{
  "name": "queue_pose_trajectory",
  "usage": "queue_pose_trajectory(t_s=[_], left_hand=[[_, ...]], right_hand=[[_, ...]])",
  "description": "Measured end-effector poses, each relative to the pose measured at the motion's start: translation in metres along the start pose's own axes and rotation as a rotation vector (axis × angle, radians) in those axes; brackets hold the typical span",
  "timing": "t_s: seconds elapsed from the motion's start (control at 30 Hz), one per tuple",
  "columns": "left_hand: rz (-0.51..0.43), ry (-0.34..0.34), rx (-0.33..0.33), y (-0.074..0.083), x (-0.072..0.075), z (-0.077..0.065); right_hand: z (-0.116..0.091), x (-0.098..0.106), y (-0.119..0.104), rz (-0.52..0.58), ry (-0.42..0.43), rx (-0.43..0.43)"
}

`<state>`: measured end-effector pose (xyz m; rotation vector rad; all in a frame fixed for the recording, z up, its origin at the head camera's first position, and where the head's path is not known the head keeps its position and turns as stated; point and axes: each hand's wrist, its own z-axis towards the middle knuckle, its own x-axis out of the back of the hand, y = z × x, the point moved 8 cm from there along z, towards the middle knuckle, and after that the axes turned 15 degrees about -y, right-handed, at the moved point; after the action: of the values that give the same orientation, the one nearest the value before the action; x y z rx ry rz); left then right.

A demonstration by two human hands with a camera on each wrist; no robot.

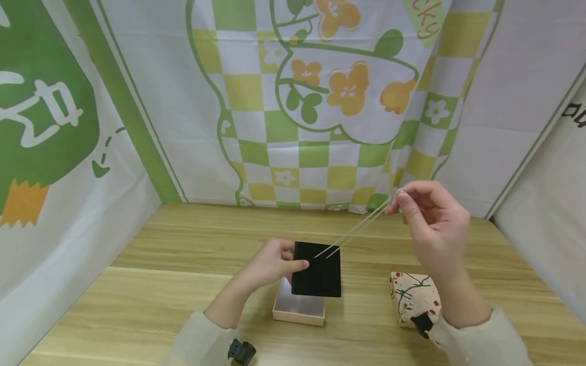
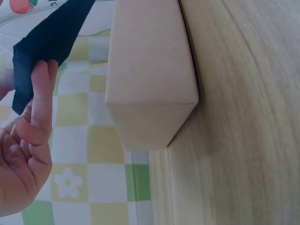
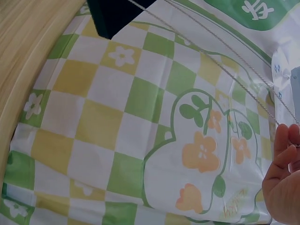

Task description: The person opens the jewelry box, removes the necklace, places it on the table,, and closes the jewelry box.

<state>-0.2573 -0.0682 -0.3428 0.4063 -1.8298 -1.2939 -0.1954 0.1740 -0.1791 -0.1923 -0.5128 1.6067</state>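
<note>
My left hand grips a flat black square jewelry pad by its left side, thumb on the face and fingers behind. Up and to the right, my right hand pinches the end of a thin silver chain necklace between thumb and fingertips. Two strands of it slant down to the pad's upper face. Below the pad sits an uncovered small box base, pale peach outside and silvery inside. The left wrist view has the pad tilted beside the box's plain wall.
A floral-patterned box lid lies on the wooden table at the right, partly behind my right forearm. Dark wrist devices sit at both sleeves. A checkered, flower-printed cloth hangs behind the table, with printed cloth at both sides.
</note>
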Motion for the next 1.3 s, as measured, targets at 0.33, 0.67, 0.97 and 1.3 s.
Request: queue_pose_trajectory(t_s=[0.33,0.67,0.97,1.3], left_hand=[[-0.051,-0.015,0.016,-0.004,0.003,0.0],[-0.09,-0.031,0.012,-0.003,0.005,0.0],[-0.09,-0.034,0.014,-0.008,0.007,-0.003],[-0.085,-0.014,0.037,-0.011,0.01,-0.002]], right_hand=[[0.001,0.015,0.013,0.044,0.107,-0.099],[-0.009,0.04,0.034,0.214,0.363,-0.213],[-0.017,0.051,0.046,0.299,0.481,-0.246],[-0.012,0.061,0.05,-0.084,0.269,-0.41]])
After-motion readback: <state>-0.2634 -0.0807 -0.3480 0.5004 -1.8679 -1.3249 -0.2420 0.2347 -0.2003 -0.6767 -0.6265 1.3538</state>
